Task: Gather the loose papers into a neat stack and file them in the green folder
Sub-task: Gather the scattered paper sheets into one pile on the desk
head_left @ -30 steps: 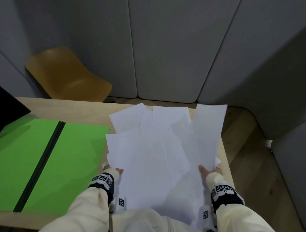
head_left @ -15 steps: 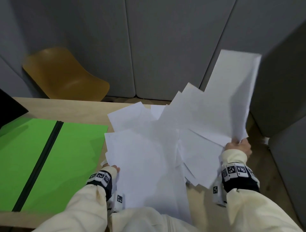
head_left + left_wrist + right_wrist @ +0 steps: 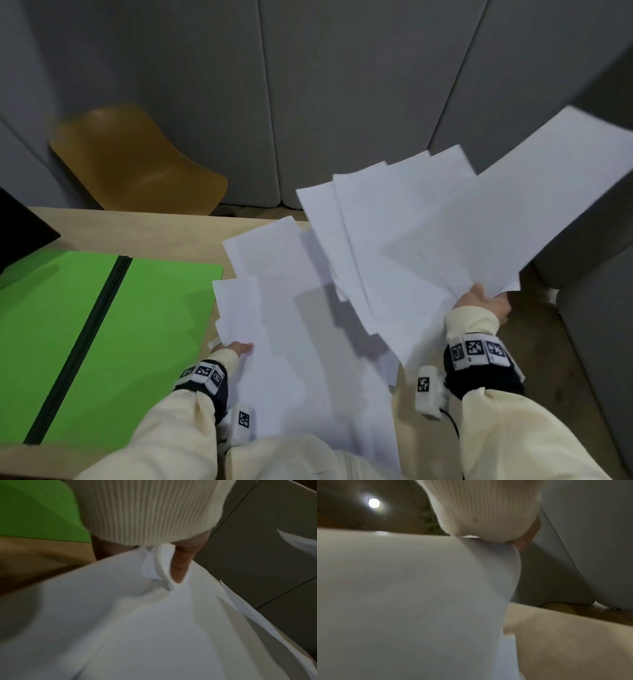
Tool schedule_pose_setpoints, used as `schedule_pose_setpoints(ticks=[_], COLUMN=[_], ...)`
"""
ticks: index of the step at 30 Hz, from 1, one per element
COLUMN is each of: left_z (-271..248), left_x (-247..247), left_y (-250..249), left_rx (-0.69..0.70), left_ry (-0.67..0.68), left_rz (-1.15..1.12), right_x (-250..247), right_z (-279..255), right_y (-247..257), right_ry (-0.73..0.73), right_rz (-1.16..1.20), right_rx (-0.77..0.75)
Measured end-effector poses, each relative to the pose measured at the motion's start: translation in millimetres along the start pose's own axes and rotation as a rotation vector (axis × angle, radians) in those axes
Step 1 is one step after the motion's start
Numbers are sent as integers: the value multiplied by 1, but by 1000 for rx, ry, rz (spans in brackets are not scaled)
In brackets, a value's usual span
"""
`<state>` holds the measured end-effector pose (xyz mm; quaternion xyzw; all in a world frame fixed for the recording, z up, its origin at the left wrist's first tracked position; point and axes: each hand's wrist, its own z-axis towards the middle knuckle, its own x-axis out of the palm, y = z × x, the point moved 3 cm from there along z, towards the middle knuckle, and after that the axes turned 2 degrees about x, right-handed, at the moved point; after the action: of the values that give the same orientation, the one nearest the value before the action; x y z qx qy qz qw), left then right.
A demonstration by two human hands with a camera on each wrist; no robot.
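Several white papers [image 3: 294, 329] lie spread on the wooden table [image 3: 164, 233] to the right of the open green folder [image 3: 102, 325]. My right hand [image 3: 486, 303] pinches the near corner of a fan of sheets [image 3: 462, 233] lifted off the table and tilted up to the right. My left hand [image 3: 234, 347] grips the near left edge of the papers that still lie flat. In the left wrist view a finger [image 3: 180, 568] curls over folded paper edges [image 3: 161, 566]. Paper [image 3: 419, 595] fills most of the right wrist view, where the fingers are mostly hidden.
A black object [image 3: 20, 229] overlaps the folder's far left corner. An ochre chair [image 3: 133, 161] stands behind the table against grey padded wall panels [image 3: 342, 85]. The table's right edge runs just right of the papers, with wooden floor [image 3: 555, 359] beyond.
My right hand has lifted a fan of sheets off the table and swung them up and to the right. The left hand has stayed at the papers' near left edge.
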<state>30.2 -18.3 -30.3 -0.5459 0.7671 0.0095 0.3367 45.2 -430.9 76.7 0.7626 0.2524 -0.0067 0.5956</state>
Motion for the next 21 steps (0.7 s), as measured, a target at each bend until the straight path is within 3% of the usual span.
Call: schedule_pose_setpoints(ticks=[2, 5, 8, 11, 13, 15, 21], left_z=[-3, 18, 7, 5, 7, 7, -4], left_x=[-3, -2, 2, 1, 3, 2, -6], left_y=[-3, 3, 4, 12, 13, 13, 8], left_rx=[47, 74, 90, 80, 57, 14, 7], left_ry=[59, 63, 85, -15, -42, -67, -71], left_rz=[-278, -422, -342, -365, -199, -113, 4], right_x=[7, 16, 23, 17, 12, 12, 24], right_z=[-9, -29, -45, -56, -54, -47, -23], right_y=[-20, -59, -107, -138, -145, -145, -134], right_ry=[84, 267, 529, 731, 767, 778, 603], right_rz=[-90, -267, -550, -842, -909, -824, -496], right_rx=[-7, 4, 111, 130, 148, 149, -36])
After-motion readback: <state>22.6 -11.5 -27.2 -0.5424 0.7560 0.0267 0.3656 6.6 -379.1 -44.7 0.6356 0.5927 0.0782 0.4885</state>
